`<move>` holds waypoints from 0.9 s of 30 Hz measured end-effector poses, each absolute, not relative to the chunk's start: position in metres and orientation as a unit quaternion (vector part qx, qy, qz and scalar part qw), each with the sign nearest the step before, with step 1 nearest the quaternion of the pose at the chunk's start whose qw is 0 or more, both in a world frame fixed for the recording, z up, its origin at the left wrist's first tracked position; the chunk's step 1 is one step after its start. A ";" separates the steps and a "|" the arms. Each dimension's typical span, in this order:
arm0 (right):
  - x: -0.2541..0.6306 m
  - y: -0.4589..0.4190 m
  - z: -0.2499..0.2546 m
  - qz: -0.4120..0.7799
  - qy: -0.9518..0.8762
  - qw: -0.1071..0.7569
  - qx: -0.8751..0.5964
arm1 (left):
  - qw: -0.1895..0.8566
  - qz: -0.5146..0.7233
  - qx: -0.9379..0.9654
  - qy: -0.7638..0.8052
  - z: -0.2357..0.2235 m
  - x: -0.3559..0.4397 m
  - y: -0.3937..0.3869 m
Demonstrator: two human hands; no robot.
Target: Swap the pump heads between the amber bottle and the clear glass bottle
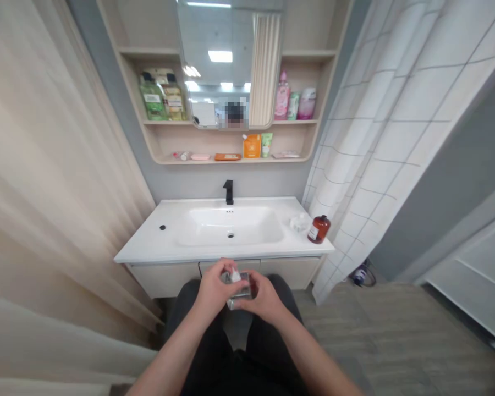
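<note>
Above my lap, just in front of the vanity's front edge, both hands are closed around a small clear square-sided container (242, 291). My right hand (266, 297) wraps it from the right, with its fingertips partly hidden behind it. From the left, my left hand (218, 287) grips its upper part near a small white piece (235, 274). Whether that white piece is a nozzle, a cap or tissue I cannot tell. On the counter's right end stands an amber bottle (319, 230) with a dark cap and white label, and beside it lies crumpled clear or white material (299, 222).
Ahead is the white washbasin (247, 226) with a black faucet (228, 192). A small black round piece (162, 227) sits on the counter's left side. Toiletries, including an orange pouch (252, 146), line the shelves below and beside the mirror (226, 60). Curtains hang on both sides.
</note>
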State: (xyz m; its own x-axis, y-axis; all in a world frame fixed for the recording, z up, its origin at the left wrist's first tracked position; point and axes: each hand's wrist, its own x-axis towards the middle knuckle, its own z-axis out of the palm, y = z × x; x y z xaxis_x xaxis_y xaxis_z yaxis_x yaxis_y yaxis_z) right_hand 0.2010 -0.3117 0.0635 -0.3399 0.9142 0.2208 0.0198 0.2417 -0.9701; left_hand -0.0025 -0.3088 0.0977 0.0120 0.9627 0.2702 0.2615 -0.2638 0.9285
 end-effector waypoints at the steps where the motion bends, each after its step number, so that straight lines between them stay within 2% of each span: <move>1: 0.202 -0.310 0.063 0.488 -0.650 0.451 -0.368 | 0.358 0.503 0.620 0.484 0.100 -0.003 -0.310; 5: 0.208 -0.305 0.061 0.442 -0.662 0.459 -0.394 | 0.482 0.457 0.645 0.378 0.101 -0.014 -0.312; 7: 0.207 -0.307 0.062 0.440 -0.672 0.451 -0.390 | 0.512 0.452 0.629 0.371 0.098 -0.016 -0.311; 12: 0.195 -0.317 0.067 0.424 -0.709 0.426 -0.369 | 0.483 0.480 0.616 0.396 0.092 -0.011 -0.313; 18: 0.196 -0.314 0.059 0.480 -0.662 0.451 -0.358 | 0.535 0.472 0.625 0.317 0.094 -0.021 -0.316; 23: 0.195 -0.317 0.057 0.499 -0.658 0.449 -0.340 | 0.466 0.485 0.616 0.409 0.096 -0.012 -0.316; 27: 0.196 -0.320 0.059 0.504 -0.657 0.451 -0.333 | 0.506 0.455 0.658 0.322 0.103 -0.012 -0.321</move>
